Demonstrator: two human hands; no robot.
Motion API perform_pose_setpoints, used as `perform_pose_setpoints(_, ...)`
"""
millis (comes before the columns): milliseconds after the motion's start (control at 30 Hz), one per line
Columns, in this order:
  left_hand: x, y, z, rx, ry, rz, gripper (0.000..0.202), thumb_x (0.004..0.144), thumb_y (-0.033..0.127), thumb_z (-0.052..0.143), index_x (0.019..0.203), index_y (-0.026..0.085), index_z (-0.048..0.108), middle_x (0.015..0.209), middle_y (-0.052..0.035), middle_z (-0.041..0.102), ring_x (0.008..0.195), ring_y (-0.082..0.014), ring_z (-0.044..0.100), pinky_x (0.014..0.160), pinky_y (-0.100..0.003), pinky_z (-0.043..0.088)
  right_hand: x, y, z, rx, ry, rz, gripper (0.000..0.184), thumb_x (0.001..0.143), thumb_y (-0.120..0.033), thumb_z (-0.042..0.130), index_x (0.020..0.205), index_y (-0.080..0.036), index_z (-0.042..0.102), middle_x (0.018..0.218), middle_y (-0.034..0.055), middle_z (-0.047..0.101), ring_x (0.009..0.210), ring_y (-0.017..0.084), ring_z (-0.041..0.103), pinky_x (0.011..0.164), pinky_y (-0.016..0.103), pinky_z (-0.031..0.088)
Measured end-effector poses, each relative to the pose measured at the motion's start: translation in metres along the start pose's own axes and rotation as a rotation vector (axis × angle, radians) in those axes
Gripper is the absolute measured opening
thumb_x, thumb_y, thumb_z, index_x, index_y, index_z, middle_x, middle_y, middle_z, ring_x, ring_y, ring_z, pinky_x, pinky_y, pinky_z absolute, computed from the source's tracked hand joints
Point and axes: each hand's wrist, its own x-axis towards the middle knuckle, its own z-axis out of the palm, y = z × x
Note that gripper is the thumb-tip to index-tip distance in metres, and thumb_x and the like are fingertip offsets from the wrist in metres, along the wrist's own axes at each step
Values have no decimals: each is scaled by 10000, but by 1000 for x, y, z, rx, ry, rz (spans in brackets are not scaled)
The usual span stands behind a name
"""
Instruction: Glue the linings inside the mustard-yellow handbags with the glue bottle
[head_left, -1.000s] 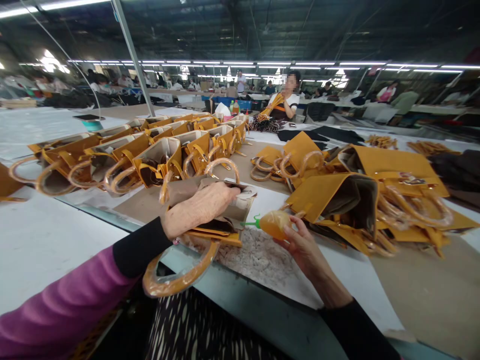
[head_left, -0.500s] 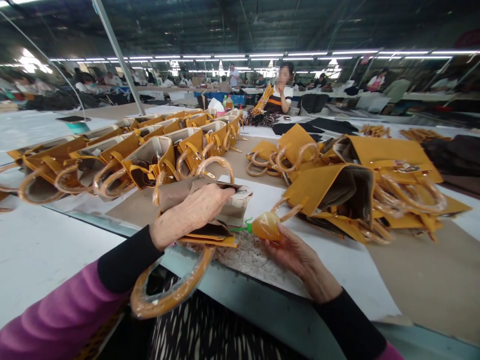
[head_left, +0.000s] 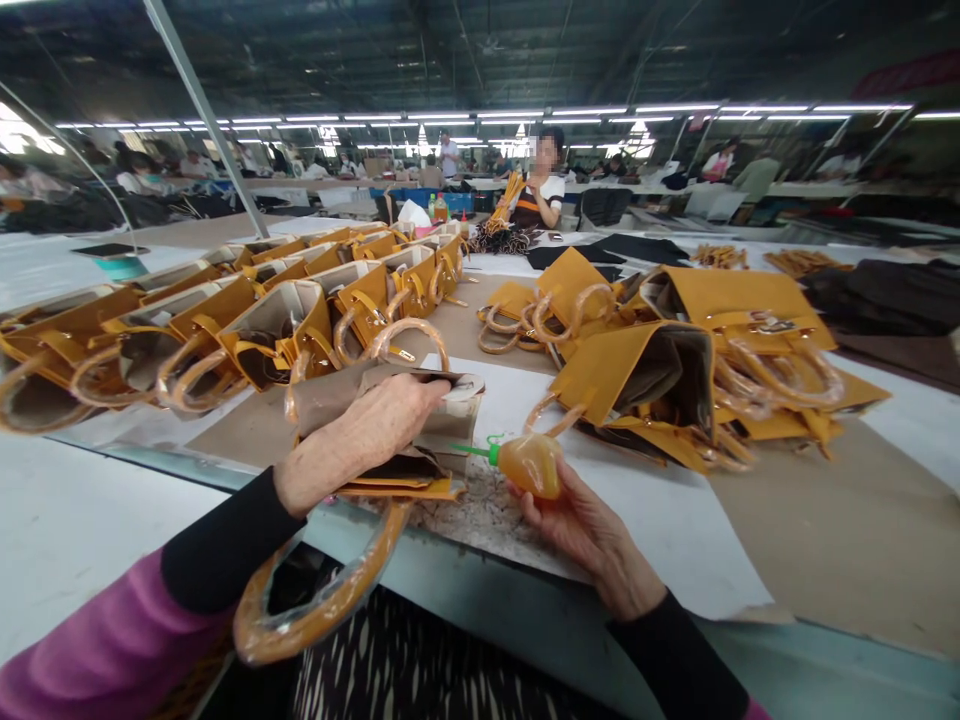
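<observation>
My left hand (head_left: 360, 432) lies flat on a mustard-yellow handbag (head_left: 409, 440) at the table's front edge, fingers stretched over its grey lining and pressing it down. One plastic-wrapped handle (head_left: 319, 600) of that bag hangs over the edge toward my lap. My right hand (head_left: 574, 510) is closed round a small amber squeeze bottle (head_left: 529, 463). The bottle's green nozzle (head_left: 476, 452) points left and touches the bag's side.
A row of upright yellow handbags (head_left: 247, 320) runs back on the left. A heap of lying bags (head_left: 675, 370) fills the right. Dried glue residue (head_left: 480, 510) marks the white paper. A seated person (head_left: 541, 195) works at the far end, others beyond.
The view has drifted, so everything sits slightly lower and further left. My hands keep the same hold on the bag and the bottle.
</observation>
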Motion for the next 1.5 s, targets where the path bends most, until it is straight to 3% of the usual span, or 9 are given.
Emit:
perform_pose_setpoints(233, 0, -1, -1, 12, -25, -18, 274, 883, 141, 349, 1037, 182, 572, 769, -58, 646, 665, -167, 605, 619, -246, 440, -8, 6, 8, 36, 24, -22, 574, 595, -229, 865, 1082, -208, 561, 1109, 117, 630, 891, 236, 649, 520, 155, 513)
perform_pose_setpoints(533, 5, -14, -6, -64, 34, -9, 248, 855, 134, 375, 942, 138, 607, 713, -63, 631, 595, -148, 570, 569, -235, 411, -28, 0, 22, -240, 46, -186, 513, 623, -295, 840, 1070, -227, 598, 1038, 90, 662, 769, 220, 668, 456, 168, 484)
perform_pose_setpoints(733, 12, -37, -31, -319, 52, 182, 217, 851, 142, 403, 770, 140, 605, 731, -15, 594, 646, -104, 522, 633, -207, 400, -48, -13, 27, -385, 70, -221, 453, 606, -298, 840, 1000, -213, 635, 1049, 101, 653, 764, 224, 654, 438, 178, 435)
perform_pose_setpoints(900, 17, -41, -59, -426, -64, 207, 177, 794, 116, 437, 736, 143, 601, 698, 20, 558, 656, -100, 498, 656, -204, 383, -57, -17, 28, -427, 42, -203, 448, 593, -283, 846, 986, -214, 643, 976, 92, 667, 725, 217, 650, 440, 183, 436)
perform_pose_setpoints(1067, 17, -38, -49, -468, -100, 242, 188, 797, 137, 428, 764, 131, 612, 785, 0, 598, 711, -110, 514, 686, -209, 379, -54, -14, 29, -461, -9, -162, 437, 609, -266, 827, 1001, -210, 641, 950, 100, 665, 714, 223, 647, 409, 171, 411)
perform_pose_setpoints(1200, 17, -44, -40, -505, -112, 234, 199, 800, 149, 427, 765, 127, 622, 747, 3, 589, 687, -107, 506, 660, -203, 372, -52, -21, 19, -431, 8, -135, 384, 630, -260, 811, 972, -203, 647, 942, 106, 663, 708, 208, 639, 406, 158, 401)
perform_pose_setpoints(1333, 16, -49, -52, -538, -201, 218, 193, 790, 175, 464, 826, 145, 651, 748, 19, 608, 677, -109, 508, 652, -205, 377, -56, -31, 6, -382, 45, -146, 342, 646, -267, 798, 953, -198, 663, 921, 121, 665, 695, 201, 630, 399, 160, 397)
perform_pose_setpoints(1500, 19, -42, -66, -462, -192, 197, 193, 808, 120, 446, 818, 115, 639, 719, 24, 577, 662, -92, 473, 650, -195, 366, -66, -37, 7, -362, 31, -188, 299, 619, -282, 804, 881, -213, 678, 864, 111, 668, 636, 207, 617, 356, 185, 373)
